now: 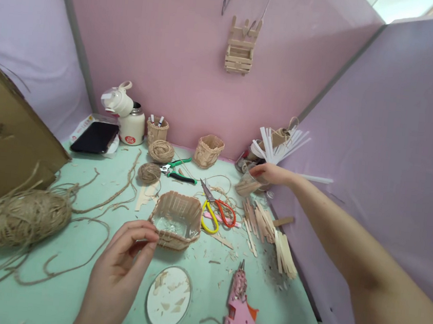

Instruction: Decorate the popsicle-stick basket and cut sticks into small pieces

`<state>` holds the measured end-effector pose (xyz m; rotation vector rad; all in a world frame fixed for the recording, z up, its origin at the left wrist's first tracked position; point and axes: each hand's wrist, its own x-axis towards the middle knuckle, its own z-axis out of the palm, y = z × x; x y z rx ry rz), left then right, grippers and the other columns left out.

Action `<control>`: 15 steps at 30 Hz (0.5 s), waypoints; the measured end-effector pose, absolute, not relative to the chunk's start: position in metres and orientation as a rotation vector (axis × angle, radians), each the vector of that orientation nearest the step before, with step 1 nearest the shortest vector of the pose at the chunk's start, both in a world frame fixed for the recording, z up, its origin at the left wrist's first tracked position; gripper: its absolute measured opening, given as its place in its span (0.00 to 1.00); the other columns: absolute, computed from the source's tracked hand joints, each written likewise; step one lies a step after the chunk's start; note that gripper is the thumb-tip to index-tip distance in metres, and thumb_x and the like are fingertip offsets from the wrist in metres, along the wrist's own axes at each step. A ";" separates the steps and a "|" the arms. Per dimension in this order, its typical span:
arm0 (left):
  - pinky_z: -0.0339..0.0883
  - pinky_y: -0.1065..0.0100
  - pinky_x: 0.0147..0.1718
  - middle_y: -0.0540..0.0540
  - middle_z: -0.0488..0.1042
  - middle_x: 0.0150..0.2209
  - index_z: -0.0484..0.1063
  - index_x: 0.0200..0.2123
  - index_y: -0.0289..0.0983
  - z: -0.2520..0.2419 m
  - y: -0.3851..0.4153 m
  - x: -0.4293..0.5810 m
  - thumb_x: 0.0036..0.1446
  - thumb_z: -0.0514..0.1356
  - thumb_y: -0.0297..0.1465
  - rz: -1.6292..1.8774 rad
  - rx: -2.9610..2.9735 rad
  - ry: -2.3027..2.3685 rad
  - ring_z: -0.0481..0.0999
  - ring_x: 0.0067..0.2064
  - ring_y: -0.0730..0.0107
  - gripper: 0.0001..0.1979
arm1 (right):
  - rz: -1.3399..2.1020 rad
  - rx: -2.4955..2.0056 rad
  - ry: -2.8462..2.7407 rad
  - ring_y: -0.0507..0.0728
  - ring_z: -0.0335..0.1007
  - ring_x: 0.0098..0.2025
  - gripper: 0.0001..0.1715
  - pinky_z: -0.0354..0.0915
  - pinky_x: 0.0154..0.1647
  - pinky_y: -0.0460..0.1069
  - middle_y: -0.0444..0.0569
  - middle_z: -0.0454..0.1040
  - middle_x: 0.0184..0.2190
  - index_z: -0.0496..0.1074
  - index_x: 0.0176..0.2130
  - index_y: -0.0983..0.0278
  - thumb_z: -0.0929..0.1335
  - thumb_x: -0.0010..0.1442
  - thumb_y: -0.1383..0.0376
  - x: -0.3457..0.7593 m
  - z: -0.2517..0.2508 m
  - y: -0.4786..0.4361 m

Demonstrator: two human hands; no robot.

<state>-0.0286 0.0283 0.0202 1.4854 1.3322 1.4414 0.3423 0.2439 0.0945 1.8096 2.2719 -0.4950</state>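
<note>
My left hand is beside the near left corner of a small wooden-stick basket with a clear lining. Its thumb and fingers are drawn together in a pinch; whether something tiny sits between them is too small to see. My right hand reaches far across to a clear cup with pale wood pieces in it. The cup looks tilted, and my right fingertips are hidden at its mouth. In front of the basket lies a round white lid with wood chips on it.
A pink glue gun lies at the near right. Scissors, green-handled pliers and wood strips surround the basket. Twine trails at left by cardboard. Behind stand a bottle and another basket.
</note>
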 end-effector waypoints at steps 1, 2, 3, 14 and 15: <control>0.69 0.71 0.39 0.47 0.68 0.39 0.69 0.30 0.41 0.020 0.029 -0.029 0.53 0.56 0.32 1.442 1.484 1.335 0.70 0.44 0.68 0.03 | -0.497 1.778 2.242 0.53 0.70 0.40 0.10 0.67 0.40 0.49 0.47 0.73 0.41 0.71 0.42 0.67 0.65 0.59 0.66 0.341 0.094 0.243; 0.69 0.71 0.39 0.47 0.68 0.39 0.69 0.30 0.41 0.021 0.029 -0.028 0.53 0.56 0.32 1.446 1.484 1.337 0.70 0.44 0.68 0.03 | -0.474 1.753 2.210 0.54 0.70 0.39 0.11 0.67 0.39 0.50 0.47 0.73 0.40 0.70 0.42 0.67 0.65 0.60 0.64 0.340 0.094 0.243; 0.69 0.71 0.39 0.47 0.68 0.39 0.68 0.30 0.41 0.021 0.029 -0.028 0.54 0.56 0.31 1.448 1.488 1.340 0.70 0.44 0.68 0.03 | -0.443 1.744 2.182 0.54 0.70 0.39 0.12 0.68 0.39 0.51 0.47 0.72 0.40 0.70 0.42 0.68 0.65 0.60 0.63 0.339 0.094 0.243; 0.69 0.72 0.39 0.48 0.68 0.39 0.68 0.31 0.41 0.021 0.028 -0.029 0.54 0.55 0.31 1.452 1.496 1.344 0.70 0.44 0.69 0.03 | -0.206 1.587 1.985 0.55 0.69 0.41 0.14 0.67 0.42 0.53 0.49 0.70 0.43 0.69 0.44 0.67 0.64 0.61 0.60 0.334 0.098 0.256; 0.69 0.71 0.40 0.48 0.68 0.39 0.68 0.31 0.41 0.020 0.028 -0.029 0.54 0.55 0.31 1.451 1.495 1.339 0.70 0.44 0.69 0.03 | -0.184 1.575 1.958 0.55 0.69 0.42 0.15 0.67 0.42 0.54 0.49 0.70 0.43 0.68 0.45 0.67 0.64 0.61 0.60 0.333 0.096 0.259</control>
